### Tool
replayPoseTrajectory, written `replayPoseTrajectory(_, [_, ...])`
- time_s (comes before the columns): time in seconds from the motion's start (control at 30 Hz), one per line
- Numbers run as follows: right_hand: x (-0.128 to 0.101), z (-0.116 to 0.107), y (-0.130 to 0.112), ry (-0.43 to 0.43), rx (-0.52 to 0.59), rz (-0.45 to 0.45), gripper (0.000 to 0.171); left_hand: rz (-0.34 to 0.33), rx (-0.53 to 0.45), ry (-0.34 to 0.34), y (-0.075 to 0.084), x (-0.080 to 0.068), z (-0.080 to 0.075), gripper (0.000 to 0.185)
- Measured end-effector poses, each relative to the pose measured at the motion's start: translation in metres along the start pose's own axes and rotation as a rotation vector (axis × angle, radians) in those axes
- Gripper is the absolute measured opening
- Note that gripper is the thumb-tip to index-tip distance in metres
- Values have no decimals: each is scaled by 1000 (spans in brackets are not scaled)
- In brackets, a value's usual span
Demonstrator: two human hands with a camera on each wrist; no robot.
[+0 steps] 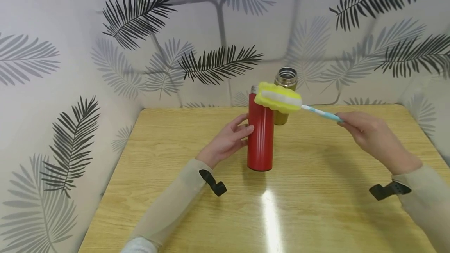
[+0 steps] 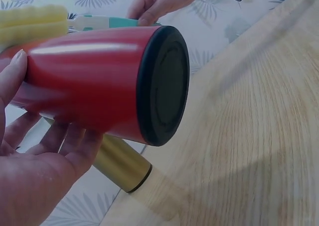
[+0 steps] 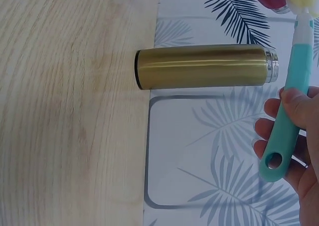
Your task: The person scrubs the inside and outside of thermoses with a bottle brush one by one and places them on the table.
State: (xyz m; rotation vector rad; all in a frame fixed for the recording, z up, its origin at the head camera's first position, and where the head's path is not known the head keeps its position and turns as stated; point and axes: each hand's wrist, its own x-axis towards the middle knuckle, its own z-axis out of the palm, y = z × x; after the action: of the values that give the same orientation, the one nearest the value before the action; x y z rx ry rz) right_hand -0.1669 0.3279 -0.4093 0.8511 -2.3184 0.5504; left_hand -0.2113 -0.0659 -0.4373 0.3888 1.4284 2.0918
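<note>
A red bottle (image 1: 260, 132) stands upright mid-table, its mouth open. My left hand (image 1: 234, 136) holds its left side; in the left wrist view the thumb and fingers (image 2: 65, 141) wrap the red body (image 2: 89, 86). My right hand (image 1: 362, 130) pinches the teal handle (image 1: 321, 113) of a brush whose yellow sponge head (image 1: 277, 97) hovers at the bottle's top. The right wrist view shows that handle (image 3: 291, 101) between thumb and fingers. A gold bottle (image 1: 285, 85) stands just behind the red one, also open.
The wooden table (image 1: 316, 190) sits in a corner of leaf-patterned walls (image 1: 52, 89) at the back and both sides. The gold bottle (image 3: 204, 66) stands near the table's far edge. A black strap sits on each sleeve.
</note>
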Motion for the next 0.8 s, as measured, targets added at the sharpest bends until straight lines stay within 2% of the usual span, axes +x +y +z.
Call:
replayPoseTrajectory(0.13, [-2, 1, 0, 10, 6, -10, 65, -10, 14, 5, 1, 0, 0, 54])
replayPoseTrajectory(0.33, [-6, 1, -1, -4, 24, -4, 64, -22, 35, 1, 5, 3, 0, 107])
replayPoseTrajectory(0.4, [-8, 1, -1, -13, 31, -2, 65, -18, 42, 2, 8, 4, -1, 102])
replayPoseTrajectory(0.57, [-14, 2, -1, -43, 42, -4, 65, 19, 85, 36, 16, 8, -4, 57])
replayPoseTrajectory(0.8, [-24, 6, 2, -113, 19, -41, 64, 97, 220, 113, 26, 7, -9, 57])
